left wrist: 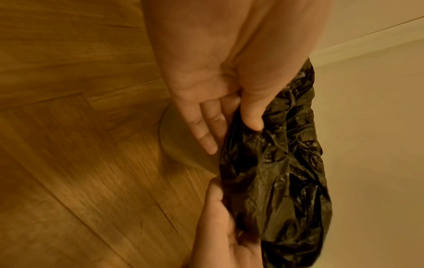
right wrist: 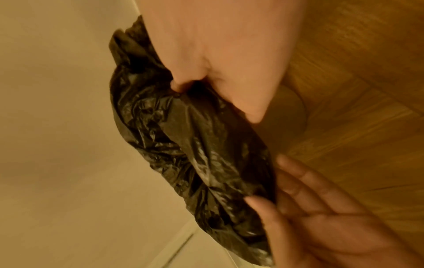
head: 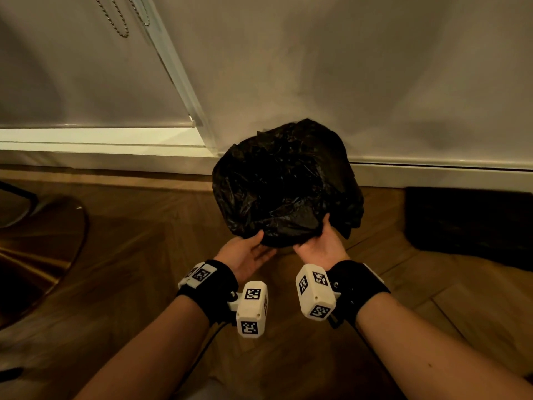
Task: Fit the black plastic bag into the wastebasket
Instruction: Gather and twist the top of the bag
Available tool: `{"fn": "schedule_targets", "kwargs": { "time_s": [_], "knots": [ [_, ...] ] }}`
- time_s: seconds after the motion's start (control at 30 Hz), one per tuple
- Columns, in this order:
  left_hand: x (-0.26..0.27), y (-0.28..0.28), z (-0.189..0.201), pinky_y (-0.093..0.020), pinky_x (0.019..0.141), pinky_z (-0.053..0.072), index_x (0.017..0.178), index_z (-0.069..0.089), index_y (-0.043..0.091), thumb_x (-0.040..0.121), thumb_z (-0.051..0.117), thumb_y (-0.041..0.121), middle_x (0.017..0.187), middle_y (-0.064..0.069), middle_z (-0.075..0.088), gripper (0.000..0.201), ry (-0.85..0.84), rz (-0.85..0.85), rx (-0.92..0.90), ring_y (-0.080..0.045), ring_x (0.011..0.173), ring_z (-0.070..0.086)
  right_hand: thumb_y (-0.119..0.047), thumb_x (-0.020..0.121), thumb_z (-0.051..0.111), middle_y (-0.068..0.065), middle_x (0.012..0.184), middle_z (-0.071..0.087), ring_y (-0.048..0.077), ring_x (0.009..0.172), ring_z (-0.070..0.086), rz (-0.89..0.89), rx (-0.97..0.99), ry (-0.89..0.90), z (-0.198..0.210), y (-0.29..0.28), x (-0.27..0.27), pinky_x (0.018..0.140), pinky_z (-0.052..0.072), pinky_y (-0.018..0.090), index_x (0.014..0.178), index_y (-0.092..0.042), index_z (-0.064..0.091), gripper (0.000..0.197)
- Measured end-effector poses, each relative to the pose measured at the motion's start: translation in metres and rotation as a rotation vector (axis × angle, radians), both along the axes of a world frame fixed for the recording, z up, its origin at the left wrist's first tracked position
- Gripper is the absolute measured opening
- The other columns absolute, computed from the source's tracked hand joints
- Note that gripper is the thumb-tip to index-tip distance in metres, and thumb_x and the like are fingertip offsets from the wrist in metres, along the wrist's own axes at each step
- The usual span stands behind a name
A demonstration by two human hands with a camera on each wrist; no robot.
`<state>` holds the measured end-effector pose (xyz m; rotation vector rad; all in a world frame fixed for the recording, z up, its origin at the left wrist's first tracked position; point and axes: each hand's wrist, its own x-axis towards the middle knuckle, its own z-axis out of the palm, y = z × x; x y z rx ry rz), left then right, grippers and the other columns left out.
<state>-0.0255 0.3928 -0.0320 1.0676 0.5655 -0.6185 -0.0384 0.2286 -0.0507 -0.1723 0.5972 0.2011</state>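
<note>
A crinkled black plastic bag (head: 285, 183) lies draped over the top of the wastebasket, which stands on the floor against the wall. In the head view the bag hides the basket; the wrist views show a strip of its pale round wall (left wrist: 174, 143) (right wrist: 289, 112). My left hand (head: 253, 246) (left wrist: 218, 108) pinches the bag's near edge, thumb on top, straight fingers underneath along the basket. Just to its right, my right hand (head: 317, 243) (right wrist: 229, 81) grips the same edge, thumb tucked into the plastic.
A white wall (head: 375, 82) with a skirting board runs right behind the basket. A blind with a bead cord (head: 121, 21) hangs at the back left. A dark mat (head: 467, 223) lies to the right and a shiny round base (head: 43, 241) to the left on the wooden floor.
</note>
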Motion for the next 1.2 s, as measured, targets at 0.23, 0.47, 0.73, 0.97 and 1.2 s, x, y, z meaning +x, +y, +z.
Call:
{"fn": "schedule_targets", "kwargs": {
  "time_s": [0.23, 0.47, 0.73, 0.97, 1.2],
  "knots": [
    [0.004, -0.001, -0.001, -0.040, 0.074, 0.050, 0.138, 0.042, 0.012, 0.097, 0.041, 0.002, 0.109, -0.011, 0.061, 0.042, 0.037, 0.087, -0.035, -0.026, 0.096, 0.059, -0.033, 0.101, 0.040, 0.020, 0.116, 0.062, 0.035, 0.103, 0.059, -0.024, -0.004, 0.075, -0.007, -0.011, 0.016, 0.074, 0.052, 0.048, 0.121, -0.010, 0.057, 0.035],
    [0.005, 0.000, 0.000, -0.039, 0.076, 0.050, 0.138, 0.041, 0.013, 0.099, 0.038, 0.005, 0.121, -0.013, 0.058, 0.040, 0.037, 0.065, -0.026, -0.026, 0.098, 0.059, -0.014, 0.102, 0.038, 0.014, 0.114, 0.061, 0.026, 0.113, 0.054, 0.096, -0.189, 0.228, -0.005, -0.011, 0.026, 0.093, 0.046, 0.039, 0.114, 0.000, 0.057, 0.027],
    [0.005, -0.002, -0.003, -0.038, 0.083, 0.051, 0.134, 0.043, 0.014, 0.099, 0.040, 0.008, 0.108, -0.009, 0.062, 0.036, 0.010, 0.044, -0.002, -0.023, 0.097, 0.060, -0.013, 0.096, 0.046, 0.007, 0.080, 0.053, 0.014, 0.064, 0.049, -0.016, -0.513, 0.236, -0.006, -0.021, 0.028, 0.051, 0.045, 0.023, 0.124, -0.017, 0.049, 0.029],
    [0.007, -0.005, -0.005, -0.036, 0.076, 0.051, 0.135, 0.043, 0.012, 0.099, 0.040, 0.008, 0.106, -0.009, 0.062, 0.036, 0.014, 0.041, 0.007, -0.023, 0.094, 0.060, -0.059, 0.071, 0.071, 0.004, 0.126, 0.059, 0.025, 0.114, 0.055, 0.114, -0.546, 0.057, 0.016, -0.023, 0.028, 0.085, 0.051, 0.039, 0.135, -0.024, 0.049, 0.076],
    [0.009, 0.004, -0.006, -0.035, 0.077, 0.050, 0.135, 0.042, 0.011, 0.099, 0.039, 0.008, 0.106, -0.008, 0.061, 0.036, 0.008, 0.068, -0.005, -0.022, 0.094, 0.059, -0.053, 0.093, 0.045, 0.011, 0.137, 0.053, 0.029, 0.101, 0.058, 0.176, -0.241, 0.112, 0.006, -0.030, 0.037, 0.070, 0.049, 0.038, 0.141, -0.016, 0.044, 0.061]
  ]
}}
